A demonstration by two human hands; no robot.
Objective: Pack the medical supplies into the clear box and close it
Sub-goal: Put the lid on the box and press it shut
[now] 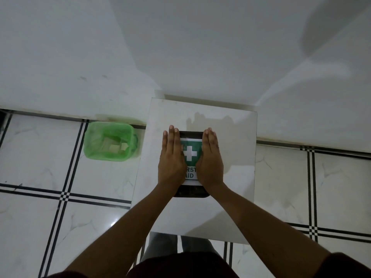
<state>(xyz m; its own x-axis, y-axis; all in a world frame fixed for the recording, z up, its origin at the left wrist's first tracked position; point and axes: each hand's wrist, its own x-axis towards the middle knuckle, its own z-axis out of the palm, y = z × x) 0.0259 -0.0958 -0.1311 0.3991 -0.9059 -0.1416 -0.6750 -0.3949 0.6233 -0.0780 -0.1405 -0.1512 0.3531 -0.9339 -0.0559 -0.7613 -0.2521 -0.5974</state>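
Note:
The box [190, 192] sits on the small white table [230, 157], lid on, with a green and white first aid label [190, 152] on top. My left hand [172, 157] lies flat on the lid's left side, fingers straight and together. Flat on the lid's right side rests my right hand [210, 158]. Both palms press down on the lid and neither grips anything. The box's contents are hidden under the lid and hands.
A green bin [109, 140] lined with a green bag stands on the tiled floor left of the table, with scraps inside. A white wall rises behind the table. My legs show below the table's near edge.

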